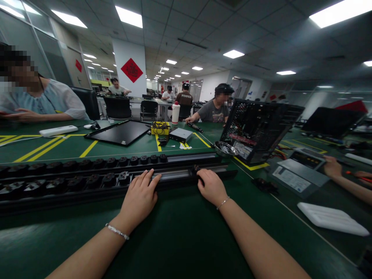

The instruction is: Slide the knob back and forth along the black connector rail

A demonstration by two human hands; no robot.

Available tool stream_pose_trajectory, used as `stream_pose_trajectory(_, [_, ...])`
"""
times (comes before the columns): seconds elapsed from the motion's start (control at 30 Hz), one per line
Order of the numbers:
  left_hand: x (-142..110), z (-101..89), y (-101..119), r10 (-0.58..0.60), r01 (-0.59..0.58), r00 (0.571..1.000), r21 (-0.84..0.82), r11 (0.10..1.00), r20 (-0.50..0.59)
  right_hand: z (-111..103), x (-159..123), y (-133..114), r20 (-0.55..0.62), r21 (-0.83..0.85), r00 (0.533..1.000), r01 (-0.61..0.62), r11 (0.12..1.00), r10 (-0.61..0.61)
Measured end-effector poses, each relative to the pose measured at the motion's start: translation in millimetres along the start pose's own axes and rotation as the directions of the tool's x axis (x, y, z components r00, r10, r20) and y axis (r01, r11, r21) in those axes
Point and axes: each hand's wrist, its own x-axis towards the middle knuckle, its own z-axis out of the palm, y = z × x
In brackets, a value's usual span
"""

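Observation:
Two long black power tracks lie side by side across the green table, the near track and the far track. Round black plug sockets line the left part of both. My left hand rests on the near track just right of its last socket, fingers stretched out and holding nothing. On the same track, further right, my right hand has its fingers closed around a small black socket. The hand partly hides that piece, and a bare stretch of grey rail shows between both hands.
Beyond the tracks are a black panel, a yellow box with cables, a metal bowl and an open computer case. At right, a co-worker's hand touches a power supply; white foam lies nearer.

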Motion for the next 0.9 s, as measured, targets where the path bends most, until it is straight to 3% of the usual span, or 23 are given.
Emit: stream_pose_trajectory(0.9, [-0.3,-1.2,-0.5,-0.012,0.012,1.000,-0.034,0.999,0.003,-1.2,0.9,-2.2,-0.006,-0.006,1.000,-0.022,1.000,0.022])
